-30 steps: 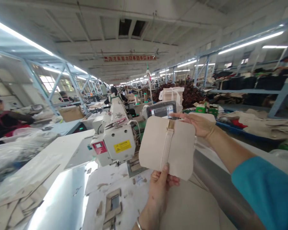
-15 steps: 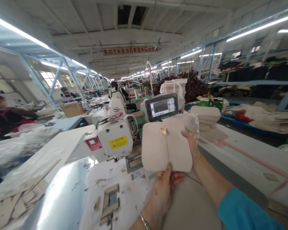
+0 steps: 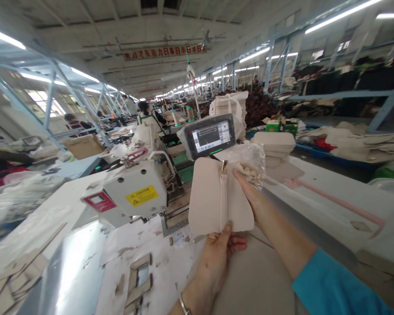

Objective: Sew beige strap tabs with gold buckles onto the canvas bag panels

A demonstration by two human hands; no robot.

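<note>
Holding a matte beige panel (image 3: 204,197) tilted up over the near part of the table (image 3: 335,178), using both hands.
Near, pinching its lower edge in the left hand (image 3: 215,256), thumb closed over the narrow raised strap (image 3: 223,203), fingers curled behind; clasping the right edge in the right hand (image 3: 251,190), remaining fingers hidden behind. Slightly bowed, with rounded corners and a shiny gold-toned buckle (image 3: 223,167) at the strap's far end. Near left, a rough rectangular frame (image 3: 132,280) of beige strips on creased white paper (image 3: 164,280). Farther left, a boxy white sewing machine (image 3: 118,197); right, a crinkled clear plastic bag (image 3: 260,158), a stack of rounded beige pieces (image 3: 273,145); beyond, a glossy screen (image 3: 212,138), cone-shaped thread spools (image 3: 190,114).
</note>
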